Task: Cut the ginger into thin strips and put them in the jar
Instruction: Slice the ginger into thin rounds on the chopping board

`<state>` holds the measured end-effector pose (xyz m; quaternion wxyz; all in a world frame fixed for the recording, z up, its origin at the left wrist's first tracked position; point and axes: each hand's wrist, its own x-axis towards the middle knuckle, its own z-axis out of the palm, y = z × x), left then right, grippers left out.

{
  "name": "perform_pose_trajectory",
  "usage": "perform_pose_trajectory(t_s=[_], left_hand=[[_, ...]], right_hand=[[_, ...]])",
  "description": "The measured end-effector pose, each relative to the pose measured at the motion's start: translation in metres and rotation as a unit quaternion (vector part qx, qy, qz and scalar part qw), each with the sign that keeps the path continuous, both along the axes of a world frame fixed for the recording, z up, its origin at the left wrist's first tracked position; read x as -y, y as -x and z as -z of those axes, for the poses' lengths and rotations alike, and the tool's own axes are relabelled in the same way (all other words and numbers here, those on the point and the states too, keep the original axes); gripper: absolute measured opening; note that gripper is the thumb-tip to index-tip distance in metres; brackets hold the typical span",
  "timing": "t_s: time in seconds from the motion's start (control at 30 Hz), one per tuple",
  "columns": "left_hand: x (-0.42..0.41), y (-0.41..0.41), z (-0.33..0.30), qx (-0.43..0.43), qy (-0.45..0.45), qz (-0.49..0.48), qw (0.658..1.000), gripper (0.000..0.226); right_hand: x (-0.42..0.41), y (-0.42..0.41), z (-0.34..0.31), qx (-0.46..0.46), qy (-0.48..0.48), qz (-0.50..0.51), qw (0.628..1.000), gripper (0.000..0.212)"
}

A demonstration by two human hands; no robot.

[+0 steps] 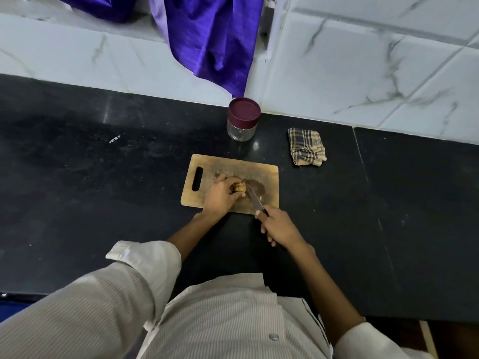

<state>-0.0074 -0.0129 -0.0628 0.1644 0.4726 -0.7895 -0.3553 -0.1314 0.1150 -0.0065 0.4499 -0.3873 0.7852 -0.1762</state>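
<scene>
— Your striped shirt (228, 320) fills the bottom of the view, sleeves rolled up, and both your forearms reach forward over the black counter (77, 177).

— And the ginger?

— The ginger (239, 188) sits near the middle of the wooden cutting board (264, 172), a little toward your side of it. Your left hand (220, 194) is curled over it from the left, fingers bent round the piece and holding it down on the board.

— What about my other hand?

— Your right hand (278, 226) is closed round the dark handle of the knife (254, 199), just off the board's near edge. The blade runs up and to the left, and its tip meets the right side of the ginger. I can't tell whether the edge has gone into it.

— Any strips cut?

— One small pale scrap (261, 197) lies on the board just right of the blade; too small to say more.

— Where's the jar?

— The jar (242, 121) stands upright on the counter beyond the board's far edge, close to the tiled wall (363, 73). It's clear glass with its dark red lid on. A folded checked cloth (307, 147) lies to the right of it, apart from the board. Purple fabric (210, 40) hangs down the wall just above the jar.
</scene>
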Motion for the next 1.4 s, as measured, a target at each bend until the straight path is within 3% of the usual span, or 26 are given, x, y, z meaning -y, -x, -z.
perform_pose_trajectory(t_s=[0.37, 1.4], left_hand=[[0.002, 0.001, 0.008, -0.001, 0.019, -0.01, 1.0, 0.038], [0.004, 0.004, 0.001, 0.011, 0.004, -0.004, 1.0, 0.016]], right_hand=[[0.03, -0.017, 0.014, -0.133, 0.018, -0.055, 0.989, 0.029], [0.062, -0.026, 0.005, -0.196, -0.017, -0.065, 0.978, 0.025]])
